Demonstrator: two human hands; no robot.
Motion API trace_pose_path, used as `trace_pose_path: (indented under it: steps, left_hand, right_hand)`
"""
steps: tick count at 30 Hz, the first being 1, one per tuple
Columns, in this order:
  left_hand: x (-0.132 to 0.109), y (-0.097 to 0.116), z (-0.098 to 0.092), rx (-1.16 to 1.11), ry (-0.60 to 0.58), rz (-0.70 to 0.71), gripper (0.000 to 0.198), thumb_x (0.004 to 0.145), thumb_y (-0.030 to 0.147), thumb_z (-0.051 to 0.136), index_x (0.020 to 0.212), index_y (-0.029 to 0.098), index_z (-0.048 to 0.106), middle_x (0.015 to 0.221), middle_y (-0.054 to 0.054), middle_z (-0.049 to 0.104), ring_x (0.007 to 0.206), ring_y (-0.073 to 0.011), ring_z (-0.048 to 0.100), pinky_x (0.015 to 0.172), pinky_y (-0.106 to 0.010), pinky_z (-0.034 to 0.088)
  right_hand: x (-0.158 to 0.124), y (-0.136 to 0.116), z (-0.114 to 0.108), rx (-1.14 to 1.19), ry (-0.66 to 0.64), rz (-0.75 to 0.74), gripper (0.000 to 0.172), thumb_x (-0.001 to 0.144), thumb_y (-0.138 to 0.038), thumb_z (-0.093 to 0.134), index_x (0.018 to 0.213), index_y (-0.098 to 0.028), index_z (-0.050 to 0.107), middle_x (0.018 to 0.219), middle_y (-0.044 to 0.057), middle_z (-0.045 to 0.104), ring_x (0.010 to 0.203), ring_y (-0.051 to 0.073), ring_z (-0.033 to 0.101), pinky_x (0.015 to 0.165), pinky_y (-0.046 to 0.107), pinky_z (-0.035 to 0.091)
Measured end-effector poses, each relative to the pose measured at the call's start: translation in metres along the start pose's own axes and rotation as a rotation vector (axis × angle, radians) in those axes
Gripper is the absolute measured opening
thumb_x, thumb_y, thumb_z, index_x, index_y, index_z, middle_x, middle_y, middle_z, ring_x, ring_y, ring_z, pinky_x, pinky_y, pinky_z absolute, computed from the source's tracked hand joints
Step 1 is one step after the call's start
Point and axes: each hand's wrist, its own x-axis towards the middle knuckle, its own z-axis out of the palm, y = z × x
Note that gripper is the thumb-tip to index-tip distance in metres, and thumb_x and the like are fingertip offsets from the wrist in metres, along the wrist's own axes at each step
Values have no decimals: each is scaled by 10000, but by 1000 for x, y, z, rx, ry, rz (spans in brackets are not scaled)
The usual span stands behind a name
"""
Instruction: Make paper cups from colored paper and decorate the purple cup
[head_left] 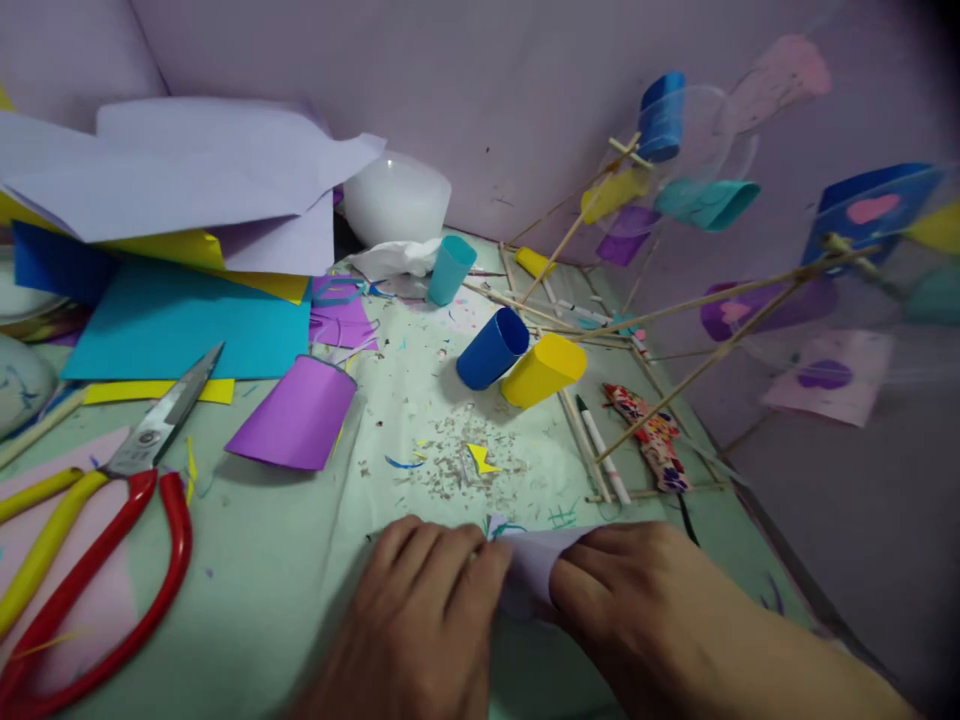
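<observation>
A piece of pale lavender paper (536,560) is bent between my two hands at the front of the table. My left hand (431,610) is closed on its left end, with thumb and fingers pressed together. My right hand (637,590) grips the other side, its fingers curled round the paper; their tips are hidden. Just beyond my hands lies a yellow paper scrap (481,459) among small shavings. Farther back are a blue paper cup (491,350) and a yellow paper cup (545,368), side by side and tilted. A purple paper cone (298,415) lies on the left.
Red-handled scissors (165,520) and yellow-handled scissors (56,525) lie at left, near stacked coloured paper (202,310). A stick frame (705,300) with hanging paper shapes stands at right. A marker (604,450) lies by its base. A teal cup (451,270) and white bowl (397,198) are behind.
</observation>
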Motion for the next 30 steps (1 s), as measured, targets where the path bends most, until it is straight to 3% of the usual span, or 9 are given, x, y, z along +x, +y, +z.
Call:
trace_pose_path:
  steps: [3, 7, 13, 20, 23, 26, 30]
  left_hand:
    - [17, 3, -11, -45, 57, -57, 303, 789, 97, 470, 1074, 152, 555, 982, -86, 683, 849, -184, 650, 732, -288, 542]
    - [33, 11, -17, -43, -45, 52, 305, 795, 38, 415, 977, 242, 550, 1027, -55, 667, 879, -161, 645, 746, -263, 545]
    - [34, 11, -15, -109, -152, 45, 281, 773, 30, 443, 968, 203, 547, 1038, -90, 659, 948, -169, 646, 796, -268, 544]
    - [41, 6, -16, 50, -106, 244, 211, 822, 58, 468, 993, 146, 554, 1046, -127, 618, 964, -196, 613, 791, -283, 537]
    - [46, 8, -18, 113, -158, 322, 235, 803, 39, 476, 1005, 120, 563, 1082, -158, 602, 958, -220, 605, 767, -318, 539]
    - [49, 8, -22, 199, -261, 357, 263, 779, 19, 490, 1009, 125, 560, 1086, -172, 604, 937, -232, 611, 730, -332, 547]
    - [49, -2, -29, 309, -358, 501, 222, 805, 80, 471, 980, 160, 582, 1021, -154, 637, 803, -206, 649, 621, -293, 560]
  right_hand:
    - [1, 1, -1, 98, -1, 4, 163, 737, -24, 524, 754, -185, 543, 634, -22, 596, 523, 116, 481, 495, 272, 323]
    - [0, 4, 0, 53, -7, -45, 109, 744, -80, 593, 776, -184, 595, 678, -4, 637, 570, 137, 532, 490, 295, 283]
    - [-1, 11, -6, 9, -32, -58, 76, 748, -177, 638, 822, -184, 623, 758, 7, 672, 620, 162, 588, 466, 310, 296]
    - [-18, 12, -27, 133, 162, -59, 103, 843, -217, 573, 922, -178, 625, 855, 33, 700, 754, 187, 631, 587, 294, 451]
    - [-38, 18, -25, 325, 419, -16, 233, 853, -226, 592, 1079, -170, 597, 988, 49, 700, 901, 176, 635, 741, 279, 488]
    - [-54, 25, -5, 504, 629, 144, 509, 807, -275, 683, 1263, -165, 487, 1188, 84, 641, 1081, 182, 587, 914, 285, 456]
    - [-49, 30, 35, 689, 561, 290, 806, 676, -242, 790, 1369, -141, 391, 1347, 145, 533, 1225, 237, 504, 1022, 355, 402]
